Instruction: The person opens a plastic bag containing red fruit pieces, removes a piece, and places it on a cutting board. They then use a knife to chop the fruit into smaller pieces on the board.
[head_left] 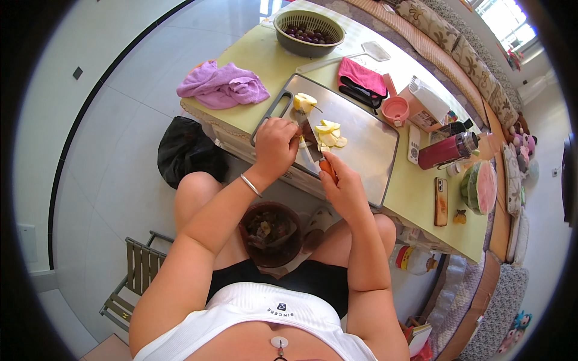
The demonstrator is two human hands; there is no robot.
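Observation:
My right hand (346,185) grips the orange handle of a kitchen knife (328,167), its blade slanting up and left over the near edge of a metal cutting board (367,150). My left hand (277,143) is closed beside the blade, fingers curled in; what it pinches is too small to make out. On the board lie pale cut pear pieces (329,135) in a loose pile. A larger pear chunk (305,102) with yellow skin rests beyond them, near the board's grey handle.
Between my knees stands a brown bin (271,260) holding scraps. Around the board are a purple cloth (221,85), a colander (309,27) of dark round fruit, a skimmer (376,51), a pink cloth (361,78), a thermos (447,150), a phone (441,201) and a cut watermelon (479,188).

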